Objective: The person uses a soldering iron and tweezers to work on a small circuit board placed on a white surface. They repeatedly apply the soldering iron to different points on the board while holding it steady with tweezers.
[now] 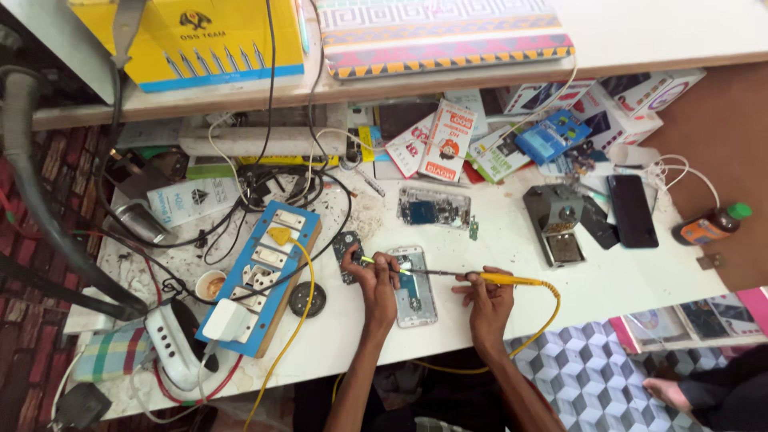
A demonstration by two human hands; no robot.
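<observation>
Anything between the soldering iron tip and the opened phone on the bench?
Nothing visible. The right hand holds the yellow soldering iron, its shaft running left over the opened phone. The left hand rests at the phone's upper left edge holding a thin yellow tool, beside the tip, not across it.

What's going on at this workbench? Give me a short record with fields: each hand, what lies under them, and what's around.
Left hand: left hand pinches a thin yellow-tipped tool over the opened phone.
Right hand: right hand grips the yellow-handled soldering iron, tip aimed at the phone.
Work piece: opened silver smartphone, flat on the white table.
Left side: blue wooden socket board with a yellow plug and cable.
Right side: grey soldering iron stand, black phone, small brown bottle with green cap.
Behind: second opened phone frame, small cartons.
</observation>
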